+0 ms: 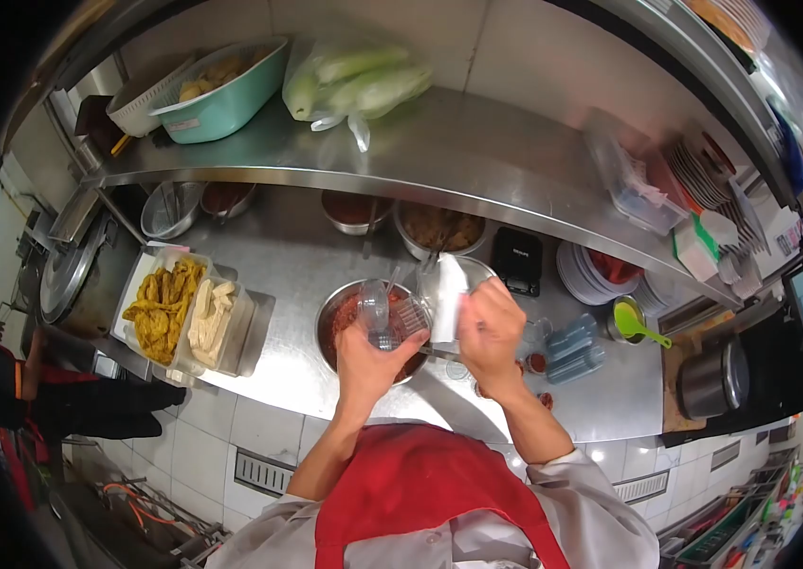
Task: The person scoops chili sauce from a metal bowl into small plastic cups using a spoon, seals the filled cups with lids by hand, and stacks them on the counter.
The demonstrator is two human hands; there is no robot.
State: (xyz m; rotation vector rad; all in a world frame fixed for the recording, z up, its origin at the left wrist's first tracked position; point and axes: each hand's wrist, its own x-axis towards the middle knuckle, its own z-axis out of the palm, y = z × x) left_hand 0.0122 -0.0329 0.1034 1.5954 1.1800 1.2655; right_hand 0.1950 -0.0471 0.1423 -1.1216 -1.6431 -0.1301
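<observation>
My left hand (368,362) is closed around clear plastic cups (375,305), held above a metal bowl (322,332) with chunky red food in it. Just to the right, my right hand (492,327), blurred by motion, is closed at the edge of a white sheet (449,299) that looks like paper or cloth. Behind that sheet a second metal bowl (479,268) is partly hidden. Small cups of red sauce (535,363) stand beside my right hand, close to a row of stacked clear cups (574,346).
On the left are containers of yellow food (164,308) and pale strips (210,322). A black scale (517,261), stacked plates (580,273) and a green ladle (640,324) lie right. A steel shelf (477,123) overhangs the back. Another person (70,389) stands at left.
</observation>
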